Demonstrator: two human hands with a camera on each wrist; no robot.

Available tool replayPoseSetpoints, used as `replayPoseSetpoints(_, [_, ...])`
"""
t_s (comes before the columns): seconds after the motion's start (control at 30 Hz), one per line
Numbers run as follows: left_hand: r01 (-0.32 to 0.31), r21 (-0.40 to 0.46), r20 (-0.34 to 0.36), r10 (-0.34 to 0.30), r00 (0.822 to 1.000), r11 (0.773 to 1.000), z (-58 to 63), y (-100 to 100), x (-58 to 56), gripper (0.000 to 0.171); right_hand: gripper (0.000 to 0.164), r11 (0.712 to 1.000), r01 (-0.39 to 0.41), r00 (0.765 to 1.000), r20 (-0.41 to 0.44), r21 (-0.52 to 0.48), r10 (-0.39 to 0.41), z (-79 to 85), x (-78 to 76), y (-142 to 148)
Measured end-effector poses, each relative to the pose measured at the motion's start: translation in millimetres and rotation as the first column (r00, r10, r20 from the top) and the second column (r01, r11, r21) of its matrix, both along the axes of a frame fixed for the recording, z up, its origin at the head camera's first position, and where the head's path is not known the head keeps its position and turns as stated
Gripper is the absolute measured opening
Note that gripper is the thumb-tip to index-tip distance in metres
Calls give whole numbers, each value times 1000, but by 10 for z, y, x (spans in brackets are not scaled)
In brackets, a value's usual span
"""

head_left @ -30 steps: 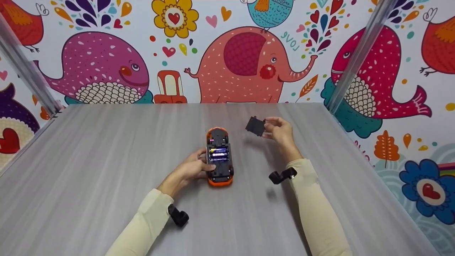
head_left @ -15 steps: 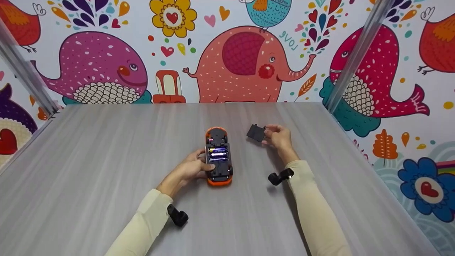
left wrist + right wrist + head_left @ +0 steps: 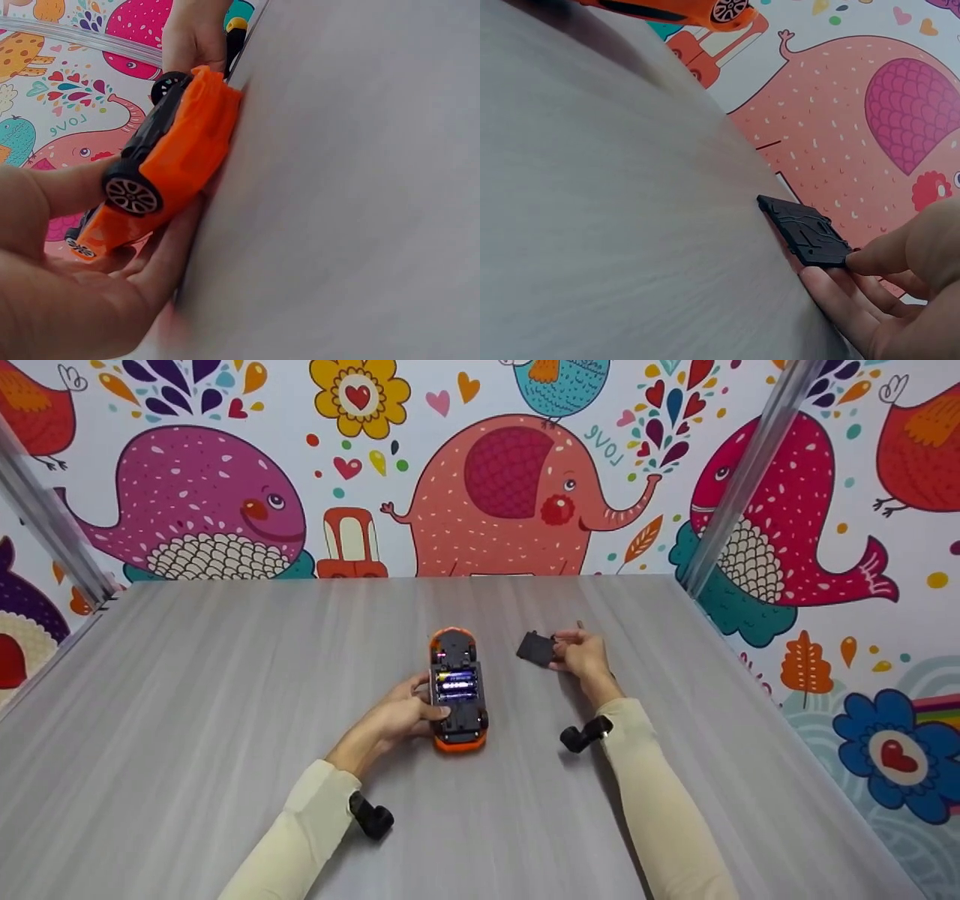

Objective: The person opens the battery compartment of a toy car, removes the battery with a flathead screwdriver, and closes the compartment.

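An orange toy car (image 3: 461, 729) is upside down, its black underside facing up. Several batteries (image 3: 457, 686) sit in the uncovered compartment in its middle. My left hand (image 3: 390, 720) grips the car from the left, thumb on the underside and fingers around the body. To the right, my right hand (image 3: 585, 658) pinches a flat black battery cover (image 3: 535, 649) by its edge; the right wrist view shows ridges on the cover's face (image 3: 808, 231). A yellow-and-black handle (image 3: 235, 37) shows beside the right hand in the left wrist view, mostly hidden.
The grey wood-grain table (image 3: 225, 682) lies beneath both hands. Behind it stands a printed wall (image 3: 502, 525) with cartoon animals. Clear posts (image 3: 739, 495) rise at the back corners. A small black camera (image 3: 586, 733) is worn on each wrist.
My right hand has come slightly lower in the head view with the cover, and a thin tip now shows beyond its fingers. The left hand and car stay nearly still.
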State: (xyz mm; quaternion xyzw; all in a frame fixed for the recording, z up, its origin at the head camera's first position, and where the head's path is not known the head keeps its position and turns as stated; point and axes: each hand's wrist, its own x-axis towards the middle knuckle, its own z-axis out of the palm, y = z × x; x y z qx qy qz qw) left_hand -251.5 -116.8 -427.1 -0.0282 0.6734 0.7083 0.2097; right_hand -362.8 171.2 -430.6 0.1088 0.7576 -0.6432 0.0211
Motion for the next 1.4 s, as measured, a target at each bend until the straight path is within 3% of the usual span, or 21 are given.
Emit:
replayPoseSetpoints(0.57, [-1,40,-17,2,1000,999,4,3,13,77,39,994,0,1000,19,105,-2,89,59,-53])
replayPoseSetpoints(0.73, [-5,45,-12,5,1000,999,-3,12,8,77,39,993,1,1000,14,121,-3,192,99,-50])
replayPoseSetpoints(1.0, [-1,28,-20,2,1000,1000,-3,20,12,77,33,984,-76,996,-34,159,83,476,214,-51])
replayPoseSetpoints(1.17, [-5,37,-18,6,1000,999,-12,12,9,77,34,964,-124,990,-38,235,137,611,277,23])
replayPoseSetpoints(1.4, [7,43,-17,-6,1000,999,-17,12,-6,75,36,930,-168,984,-8,328,180,660,315,225])
